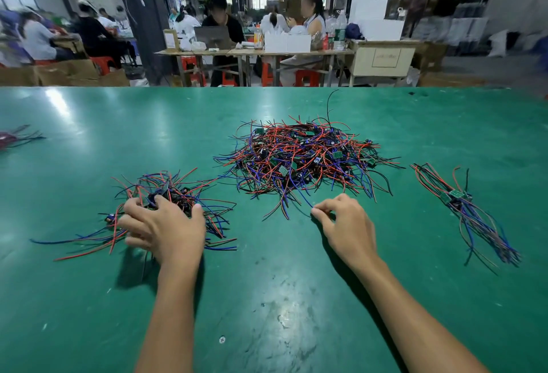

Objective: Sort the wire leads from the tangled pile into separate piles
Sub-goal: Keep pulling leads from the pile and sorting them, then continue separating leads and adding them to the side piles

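- The tangled pile (305,159) of red, blue and black wire leads with small green circuit boards lies on the green table (281,298), and serves here as the landmark.
- To the left of the pile and nearer the person sits a smaller clump of leads (166,209). The left hand (161,228) lies over it with fingers spread and curled into the wires, gripping the clump.
- At the pile's near edge, the right hand (345,224) has thumb and forefinger pressed together on the tip of a blue lead (302,196) that runs back into the heap. The other fingers are loosely curled.
- Well to the right of the pile lies a straightened bundle (462,209), its leads roughly parallel and boards together near the middle.
- Far to the left of the pile, at the table's edge, another few leads (17,136) show, blurred.
- Handling, as a judgement: each lead looks light and limp, with slick insulation, so a pinch near the tip may slip. The boards would likely snag on neighbouring wires.
- Taking hold closer to the board, and drawing slowly while the heap is steadied, seems safer for the solder joints.
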`<act>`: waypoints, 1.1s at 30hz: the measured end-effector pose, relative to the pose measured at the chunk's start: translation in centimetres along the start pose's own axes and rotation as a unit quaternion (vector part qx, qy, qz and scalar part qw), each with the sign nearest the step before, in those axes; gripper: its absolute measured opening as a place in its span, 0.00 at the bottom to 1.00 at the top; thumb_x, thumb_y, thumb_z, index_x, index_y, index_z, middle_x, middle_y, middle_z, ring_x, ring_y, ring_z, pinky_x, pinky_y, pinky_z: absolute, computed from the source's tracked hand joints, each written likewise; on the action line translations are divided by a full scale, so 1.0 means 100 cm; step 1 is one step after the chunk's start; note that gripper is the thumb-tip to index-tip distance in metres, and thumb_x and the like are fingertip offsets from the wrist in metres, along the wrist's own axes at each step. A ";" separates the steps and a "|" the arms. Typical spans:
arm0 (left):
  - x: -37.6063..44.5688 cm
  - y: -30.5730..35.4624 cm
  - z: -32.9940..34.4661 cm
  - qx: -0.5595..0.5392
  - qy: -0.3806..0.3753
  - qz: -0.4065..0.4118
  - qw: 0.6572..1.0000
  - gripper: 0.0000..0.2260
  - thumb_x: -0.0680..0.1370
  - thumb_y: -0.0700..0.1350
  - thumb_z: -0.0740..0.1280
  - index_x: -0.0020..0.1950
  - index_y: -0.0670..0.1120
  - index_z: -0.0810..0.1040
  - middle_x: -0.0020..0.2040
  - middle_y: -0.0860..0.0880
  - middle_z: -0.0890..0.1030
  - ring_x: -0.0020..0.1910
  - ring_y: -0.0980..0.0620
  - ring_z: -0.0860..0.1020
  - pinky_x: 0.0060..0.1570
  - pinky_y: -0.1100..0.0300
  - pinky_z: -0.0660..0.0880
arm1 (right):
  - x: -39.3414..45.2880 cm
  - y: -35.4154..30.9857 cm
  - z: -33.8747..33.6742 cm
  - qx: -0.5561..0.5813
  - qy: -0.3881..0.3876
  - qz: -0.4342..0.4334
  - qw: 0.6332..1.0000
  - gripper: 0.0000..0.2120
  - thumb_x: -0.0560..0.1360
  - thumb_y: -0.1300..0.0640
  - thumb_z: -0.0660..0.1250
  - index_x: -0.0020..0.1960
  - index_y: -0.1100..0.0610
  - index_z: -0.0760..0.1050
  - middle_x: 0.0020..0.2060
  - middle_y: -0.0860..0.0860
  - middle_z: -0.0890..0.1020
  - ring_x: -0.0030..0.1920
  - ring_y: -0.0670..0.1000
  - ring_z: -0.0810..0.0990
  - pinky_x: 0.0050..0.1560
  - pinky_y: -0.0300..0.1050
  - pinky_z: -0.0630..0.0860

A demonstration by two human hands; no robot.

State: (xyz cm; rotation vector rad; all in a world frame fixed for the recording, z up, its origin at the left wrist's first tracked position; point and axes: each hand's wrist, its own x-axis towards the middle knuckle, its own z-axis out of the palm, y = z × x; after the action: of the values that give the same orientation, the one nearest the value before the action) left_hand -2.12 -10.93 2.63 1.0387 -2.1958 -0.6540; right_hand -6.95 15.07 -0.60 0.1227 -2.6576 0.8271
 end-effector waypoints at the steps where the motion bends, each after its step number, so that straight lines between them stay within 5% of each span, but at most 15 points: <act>1: -0.003 0.005 0.000 -0.007 0.010 0.022 1.000 0.21 0.73 0.52 0.73 0.60 0.41 0.78 0.68 0.36 0.65 0.66 0.39 0.61 0.61 0.45 0.60 | -0.002 -0.002 -0.003 0.026 0.025 -0.002 0.999 0.07 0.79 0.47 0.68 0.49 0.48 0.83 0.44 0.46 0.79 0.51 0.51 0.78 0.45 0.45 0.70; 3: -0.013 0.017 0.004 -0.057 0.030 0.130 0.989 0.16 0.76 0.50 0.71 0.62 0.44 0.79 0.65 0.39 0.72 0.62 0.40 0.64 0.58 0.47 0.63 | -0.009 -0.008 -0.010 0.089 0.092 -0.039 0.991 0.05 0.78 0.50 0.69 0.44 0.50 0.81 0.41 0.44 0.80 0.46 0.47 0.76 0.45 0.46 0.72; 5: -0.025 0.030 0.015 -0.177 -0.060 0.185 0.965 0.10 0.80 0.48 0.67 0.57 0.45 0.82 0.56 0.41 0.81 0.55 0.42 0.72 0.58 0.49 0.68 | -0.019 -0.020 -0.019 0.132 0.130 -0.130 0.974 0.05 0.77 0.54 0.70 0.42 0.51 0.78 0.39 0.43 0.78 0.41 0.42 0.72 0.43 0.42 0.71; 7: -0.041 0.045 0.020 -0.301 -0.242 0.100 0.917 0.14 0.83 0.50 0.63 0.50 0.42 0.83 0.49 0.41 0.84 0.46 0.47 0.77 0.52 0.50 0.75 | -0.032 -0.033 -0.024 0.157 0.112 -0.245 0.950 0.04 0.75 0.57 0.69 0.41 0.54 0.77 0.38 0.45 0.78 0.40 0.42 0.71 0.44 0.37 0.69; 10: -0.057 0.055 0.024 -0.403 -0.447 -0.076 0.795 0.20 0.83 0.56 0.61 0.58 0.40 0.80 0.49 0.45 0.86 0.44 0.49 0.80 0.41 0.57 0.77 | -0.051 -0.051 -0.022 0.165 0.034 -0.360 0.918 0.03 0.74 0.59 0.70 0.42 0.56 0.78 0.39 0.47 0.79 0.41 0.48 0.75 0.45 0.37 0.71; 14: -0.054 0.043 0.023 -0.465 -0.538 -0.104 0.696 0.15 0.78 0.41 0.71 0.63 0.40 0.78 0.52 0.43 0.86 0.48 0.49 0.85 0.48 0.57 0.81 | -0.058 -0.059 -0.021 0.204 -0.043 -0.366 0.907 0.05 0.75 0.56 0.71 0.42 0.55 0.80 0.41 0.46 0.83 0.46 0.51 0.80 0.51 0.47 0.77; 16: -0.053 0.038 0.024 -0.435 -0.538 -0.071 0.718 0.19 0.74 0.34 0.74 0.64 0.41 0.78 0.53 0.41 0.86 0.47 0.48 0.84 0.50 0.57 0.81 | -0.056 -0.055 -0.022 0.232 -0.045 -0.306 0.922 0.13 0.78 0.49 0.66 0.38 0.52 0.80 0.36 0.44 0.82 0.41 0.48 0.78 0.47 0.47 0.75; 18: -0.055 0.038 0.024 -0.339 -0.491 0.029 0.802 0.21 0.71 0.33 0.77 0.62 0.42 0.80 0.52 0.42 0.84 0.44 0.50 0.81 0.53 0.57 0.80 | -0.050 -0.048 -0.023 0.220 -0.013 -0.181 0.959 0.25 0.80 0.41 0.58 0.33 0.53 0.79 0.29 0.46 0.81 0.36 0.49 0.77 0.42 0.50 0.74; 20: -0.057 0.038 0.024 -0.257 -0.436 0.137 0.851 0.19 0.70 0.36 0.78 0.59 0.46 0.82 0.50 0.47 0.84 0.41 0.53 0.80 0.51 0.62 0.79 | -0.037 -0.034 -0.023 0.145 -0.005 -0.089 0.985 0.22 0.77 0.37 0.59 0.37 0.49 0.82 0.33 0.43 0.82 0.39 0.47 0.78 0.45 0.50 0.76; 22: -0.058 0.038 0.025 -0.218 -0.421 0.225 0.851 0.14 0.73 0.40 0.77 0.57 0.50 0.84 0.48 0.51 0.85 0.41 0.59 0.81 0.46 0.71 0.75 | -0.026 -0.018 -0.026 0.051 -0.106 -0.083 0.990 0.13 0.75 0.37 0.66 0.51 0.43 0.83 0.45 0.40 0.81 0.49 0.44 0.75 0.53 0.47 0.74; 24: -0.059 0.037 0.025 -0.176 -0.409 0.289 0.848 0.10 0.75 0.44 0.75 0.56 0.51 0.85 0.48 0.53 0.84 0.44 0.58 0.80 0.46 0.71 0.73 | -0.019 -0.006 -0.025 0.014 -0.161 -0.102 0.982 0.13 0.74 0.38 0.70 0.54 0.42 0.83 0.49 0.42 0.78 0.53 0.45 0.72 0.55 0.45 0.71; 28: -0.063 0.036 0.024 -0.158 -0.413 0.368 0.818 0.07 0.78 0.47 0.72 0.54 0.52 0.86 0.48 0.54 0.84 0.49 0.56 0.79 0.52 0.60 0.74 | -0.020 -0.005 -0.025 0.026 -0.104 -0.137 0.985 0.06 0.74 0.44 0.74 0.47 0.45 0.84 0.44 0.41 0.79 0.51 0.46 0.74 0.51 0.47 0.69; 33: -0.061 0.039 0.021 -0.297 -0.346 0.326 0.828 0.11 0.71 0.40 0.78 0.51 0.49 0.86 0.41 0.54 0.86 0.41 0.59 0.84 0.46 0.60 0.80 | -0.022 -0.011 -0.029 0.066 0.036 -0.251 0.965 0.05 0.73 0.54 0.77 0.48 0.50 0.85 0.42 0.42 0.84 0.45 0.50 0.79 0.44 0.48 0.69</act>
State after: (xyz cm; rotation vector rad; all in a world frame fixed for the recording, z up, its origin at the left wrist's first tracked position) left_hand -2.48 -3.45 1.83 -0.3491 -2.4181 -1.3891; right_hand -3.81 15.70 1.43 0.7487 -2.3373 0.8088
